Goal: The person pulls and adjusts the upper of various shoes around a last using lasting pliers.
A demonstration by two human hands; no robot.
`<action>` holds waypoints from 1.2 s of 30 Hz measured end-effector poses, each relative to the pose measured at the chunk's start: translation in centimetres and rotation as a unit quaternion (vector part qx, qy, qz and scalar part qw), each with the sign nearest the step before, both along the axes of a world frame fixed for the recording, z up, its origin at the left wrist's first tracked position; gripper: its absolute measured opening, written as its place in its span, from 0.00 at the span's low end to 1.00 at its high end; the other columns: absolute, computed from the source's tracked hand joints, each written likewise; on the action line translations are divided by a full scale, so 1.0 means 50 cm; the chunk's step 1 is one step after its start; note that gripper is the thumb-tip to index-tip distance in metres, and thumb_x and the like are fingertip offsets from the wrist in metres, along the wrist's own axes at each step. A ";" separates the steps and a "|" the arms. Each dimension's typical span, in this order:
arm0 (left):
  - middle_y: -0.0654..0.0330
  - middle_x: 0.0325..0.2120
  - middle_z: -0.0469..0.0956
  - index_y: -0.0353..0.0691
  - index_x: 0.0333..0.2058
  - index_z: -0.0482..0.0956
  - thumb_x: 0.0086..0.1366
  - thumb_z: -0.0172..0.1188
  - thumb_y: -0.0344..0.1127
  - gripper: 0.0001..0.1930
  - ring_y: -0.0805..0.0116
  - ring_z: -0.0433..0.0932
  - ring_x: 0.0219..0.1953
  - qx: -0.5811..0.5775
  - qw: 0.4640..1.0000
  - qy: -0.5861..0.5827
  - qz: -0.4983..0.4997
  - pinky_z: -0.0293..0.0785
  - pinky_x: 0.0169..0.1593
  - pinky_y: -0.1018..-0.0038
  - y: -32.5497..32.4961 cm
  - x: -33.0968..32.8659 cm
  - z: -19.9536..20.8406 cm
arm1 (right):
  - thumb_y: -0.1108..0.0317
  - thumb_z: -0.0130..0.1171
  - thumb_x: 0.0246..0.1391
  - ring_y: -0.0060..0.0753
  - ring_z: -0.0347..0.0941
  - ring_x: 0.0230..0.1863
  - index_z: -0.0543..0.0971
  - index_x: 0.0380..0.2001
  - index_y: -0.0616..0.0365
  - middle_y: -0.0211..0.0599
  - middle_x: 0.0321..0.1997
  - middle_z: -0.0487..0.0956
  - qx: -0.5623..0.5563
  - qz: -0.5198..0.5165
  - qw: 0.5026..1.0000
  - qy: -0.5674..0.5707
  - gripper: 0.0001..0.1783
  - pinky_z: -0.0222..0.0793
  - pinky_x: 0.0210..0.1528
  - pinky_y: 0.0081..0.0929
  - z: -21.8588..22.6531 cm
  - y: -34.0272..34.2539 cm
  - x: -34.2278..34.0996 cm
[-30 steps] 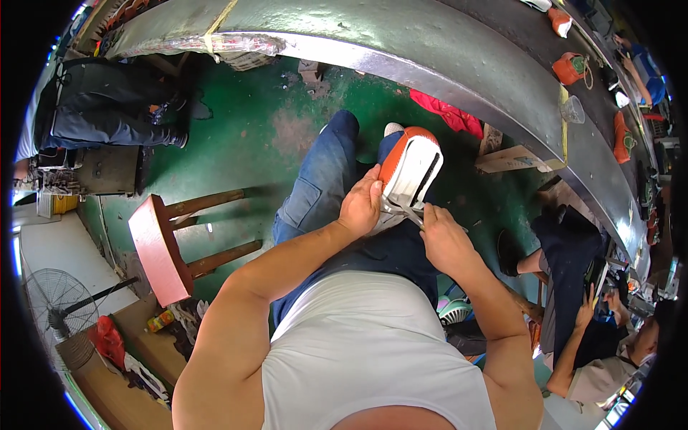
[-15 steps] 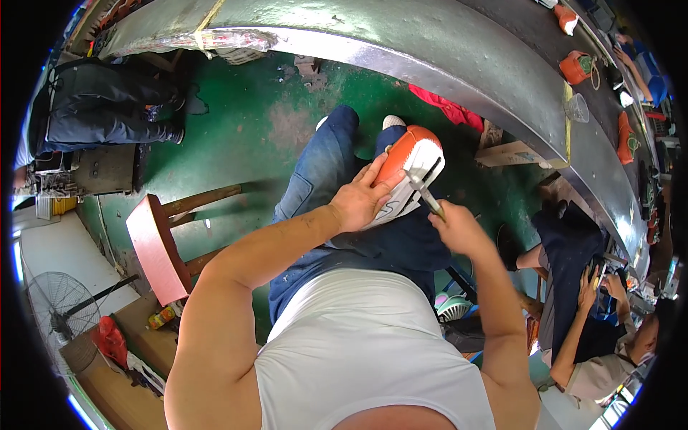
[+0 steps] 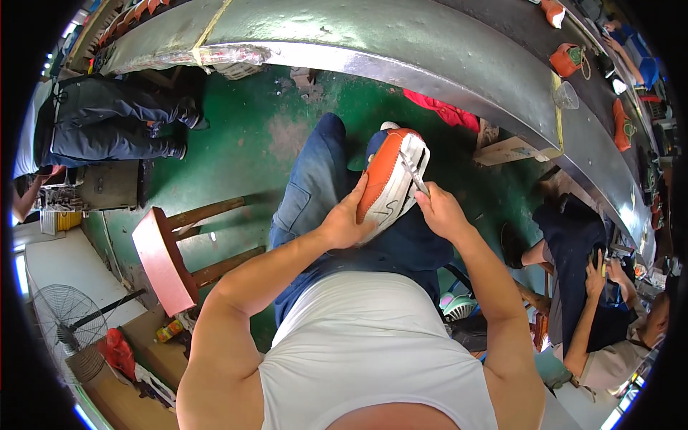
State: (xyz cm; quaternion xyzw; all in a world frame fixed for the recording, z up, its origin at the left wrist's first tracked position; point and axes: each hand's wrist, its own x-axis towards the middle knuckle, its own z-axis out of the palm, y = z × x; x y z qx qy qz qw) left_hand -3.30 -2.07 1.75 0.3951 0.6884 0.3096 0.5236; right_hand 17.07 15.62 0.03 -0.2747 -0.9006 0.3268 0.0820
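Orange-and-white shoe piece [image 3: 390, 179]: over person's lap, btwn left hand [image 3: 346, 223] & right hand [image 3: 440, 213]; rounded end points away from body, twd long grey metal-edged worktop [image 3: 387, 29]. Orange flank on L, white face on R w/ dark slot nr R edge, dark curved mark nr lower end.
Left hand: wrapped on piece's L/lower side, fingers along orange flank; grip firm-looking, part of it hidden.
Right hand: fingers pinching slim silver metal tool [image 3: 413, 173], just R of piece.
Tool: lies slantwise, far end up-L over white face; exact kind unclear, contact w/ piece can't tell.
Clothes: white sleeveless top [image 3: 365, 322], faded blue trousers [image 3: 304, 197].
Worktop: curves across top & R of view; clear plastic cup [image 3: 566, 95] nr R edge, orange shoe part w/ green inside [image 3: 565, 61] just beyond.
Green painted floor [image 3: 236, 143]: scuffed; crumpled red cloth [image 3: 443, 110] hangs/lies under worktop edge, can't tell which.
L side: pink-topped wooden stool [image 3: 163, 261], round wire-caged fan [image 3: 68, 319], red plastic bag [image 3: 118, 351], standing person in dark trousers [image 3: 115, 125].
R side: seated co-worker in beige top [image 3: 609, 369], busy w/ own hands, well apart.
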 end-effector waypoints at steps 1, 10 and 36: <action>0.36 0.61 0.67 0.40 0.73 0.36 0.58 0.67 0.38 0.55 0.45 0.69 0.63 0.072 0.994 0.086 -0.010 0.66 0.64 0.66 -0.006 0.006 -0.001 | 0.56 0.50 0.68 0.50 0.79 0.32 0.73 0.40 0.67 0.52 0.32 0.80 -0.111 -0.024 0.994 0.006 0.20 0.74 0.37 0.41 0.006 -0.008 0.010; 0.41 0.47 0.80 0.35 0.66 0.57 0.48 0.70 0.26 0.46 0.44 0.80 0.49 0.214 0.925 0.259 -0.180 0.77 0.52 0.63 0.090 -0.142 0.311 | 0.69 0.56 0.64 0.22 0.75 0.36 0.67 0.59 0.64 0.31 0.44 0.76 -0.379 -0.243 0.876 0.171 0.23 0.71 0.36 0.20 -0.070 -0.108 0.131; 0.42 0.21 0.78 0.34 0.38 0.83 0.67 0.57 0.33 0.09 0.50 0.83 0.24 0.242 0.918 0.304 0.077 0.77 0.29 0.63 0.025 0.020 0.021 | 0.63 0.56 0.59 0.51 0.79 0.36 0.74 0.38 0.66 0.50 0.32 0.80 -0.346 0.093 0.861 -0.361 0.14 0.73 0.41 0.42 0.270 0.029 -0.064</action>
